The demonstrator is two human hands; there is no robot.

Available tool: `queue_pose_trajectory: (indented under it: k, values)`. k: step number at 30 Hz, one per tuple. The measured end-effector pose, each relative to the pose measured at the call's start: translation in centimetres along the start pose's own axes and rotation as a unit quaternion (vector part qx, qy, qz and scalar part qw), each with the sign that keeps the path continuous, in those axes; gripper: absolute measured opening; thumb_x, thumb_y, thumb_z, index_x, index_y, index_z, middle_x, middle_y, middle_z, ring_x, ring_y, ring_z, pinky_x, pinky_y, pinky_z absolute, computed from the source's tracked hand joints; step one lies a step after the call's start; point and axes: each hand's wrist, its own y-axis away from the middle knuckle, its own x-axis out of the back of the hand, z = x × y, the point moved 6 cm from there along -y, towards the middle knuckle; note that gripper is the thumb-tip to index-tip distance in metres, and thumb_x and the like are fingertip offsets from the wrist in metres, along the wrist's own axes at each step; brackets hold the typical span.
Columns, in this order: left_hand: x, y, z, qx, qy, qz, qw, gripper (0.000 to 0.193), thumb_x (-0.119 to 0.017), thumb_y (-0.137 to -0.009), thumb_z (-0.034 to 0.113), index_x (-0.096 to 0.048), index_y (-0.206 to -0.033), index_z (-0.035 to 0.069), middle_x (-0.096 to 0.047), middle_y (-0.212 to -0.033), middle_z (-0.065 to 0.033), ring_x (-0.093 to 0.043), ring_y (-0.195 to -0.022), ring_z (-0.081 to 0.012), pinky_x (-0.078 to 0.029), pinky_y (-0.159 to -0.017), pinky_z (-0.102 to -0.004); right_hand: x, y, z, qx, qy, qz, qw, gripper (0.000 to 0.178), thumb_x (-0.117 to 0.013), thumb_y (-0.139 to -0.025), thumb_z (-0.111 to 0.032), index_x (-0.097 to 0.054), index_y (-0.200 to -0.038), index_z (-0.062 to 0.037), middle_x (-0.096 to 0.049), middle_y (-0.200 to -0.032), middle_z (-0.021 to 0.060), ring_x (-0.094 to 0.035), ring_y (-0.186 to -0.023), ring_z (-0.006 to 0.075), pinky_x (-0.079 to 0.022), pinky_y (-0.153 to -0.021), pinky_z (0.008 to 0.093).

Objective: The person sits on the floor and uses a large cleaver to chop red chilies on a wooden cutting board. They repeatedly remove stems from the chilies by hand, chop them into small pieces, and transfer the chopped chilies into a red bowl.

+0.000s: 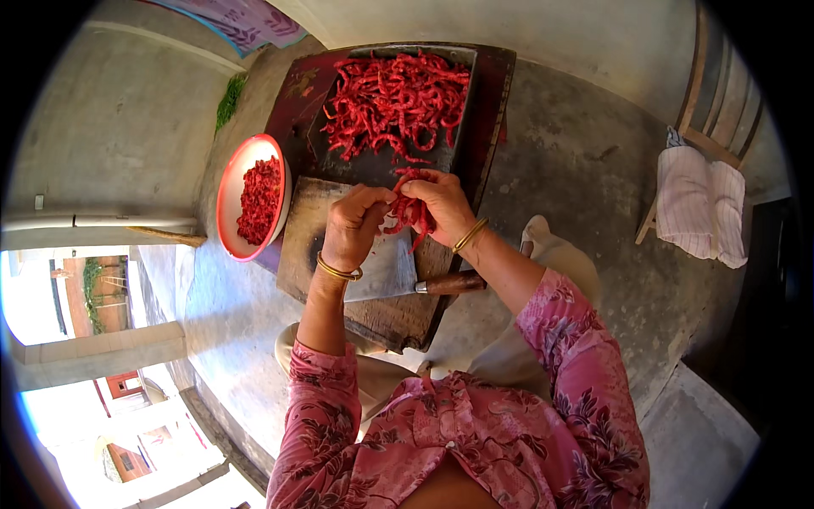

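Several red chili peppers [411, 214] hang in a small bunch from my right hand [443, 204], whose fingers are closed round them. My left hand [352, 225] meets the bunch from the left, thumb and fingertips pinched at a pepper's end. Both hands are above a worn wooden cutting board [301, 246]. On the board lies a cleaver [386, 270], its wide blade under my hands and its brown handle pointing right. Beyond my hands a dark tray [318, 140] is heaped with long wrinkled red chilies [398, 97].
A white basin [284, 199] with a red rim stands left of the board, holding chopped red chilies [259, 202]. Tray and board rest on a low dark-red table [297, 89]. At the right, striped cloths [699, 204] hang on a wooden chair [712, 148]. Concrete floor [585, 144] surrounds the table.
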Motion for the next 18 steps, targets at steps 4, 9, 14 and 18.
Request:
queue_pose_trajectory:
  k: [4,9,14,18]
  values:
    - [-0.3,0.3,0.9,0.023,-0.019,-0.013,0.999,0.017,-0.054,-0.086,-0.003,-0.063,-0.101,-0.002,-0.058,-0.078,-0.0027,-0.056,-0.063,-0.0069,-0.047,-0.053,-0.0203,0.2,0.0,-0.3,0.030,0.007,0.035,0.999,0.001,-0.061,-0.079,-0.002,-0.061,-0.080,-0.0015,-0.062,-0.069,0.0062,-0.056,-0.048,0.0109,-0.037,-0.033,0.0237]
    - [-0.6,0.8,1.0,-0.011,-0.055,-0.016,0.998,0.022,-0.054,-0.083,-0.004,-0.062,-0.104,-0.001,-0.056,-0.076,-0.0058,-0.056,-0.063,-0.0128,-0.045,-0.054,-0.0240,0.2,0.2,-0.5,0.028,0.039,0.033,0.998,0.005,-0.062,-0.079,-0.001,-0.060,-0.083,-0.0021,-0.064,-0.072,0.0070,-0.057,-0.050,0.0102,-0.039,-0.035,0.0227]
    - [-0.5,0.9,0.7,-0.029,-0.095,0.014,0.995,0.030,-0.055,-0.079,-0.005,-0.062,-0.107,0.001,-0.056,-0.075,-0.0128,-0.058,-0.067,-0.0271,-0.045,-0.062,-0.0323,0.5,-0.4,-0.4,0.029,0.091,0.024,0.995,0.006,-0.063,-0.081,-0.001,-0.060,-0.086,-0.0024,-0.066,-0.076,0.0075,-0.058,-0.050,0.0094,-0.039,-0.036,0.0211]
    - [-0.5,1.2,0.3,-0.023,-0.070,0.013,0.997,0.031,-0.055,-0.079,-0.005,-0.062,-0.109,0.001,-0.057,-0.076,-0.0113,-0.059,-0.067,-0.0236,-0.046,-0.062,-0.0303,0.2,0.0,-0.3,0.021,0.111,0.019,0.993,0.008,-0.064,-0.078,0.001,-0.061,-0.085,-0.0006,-0.064,-0.072,0.0070,-0.057,-0.049,0.0094,-0.040,-0.037,0.0217]
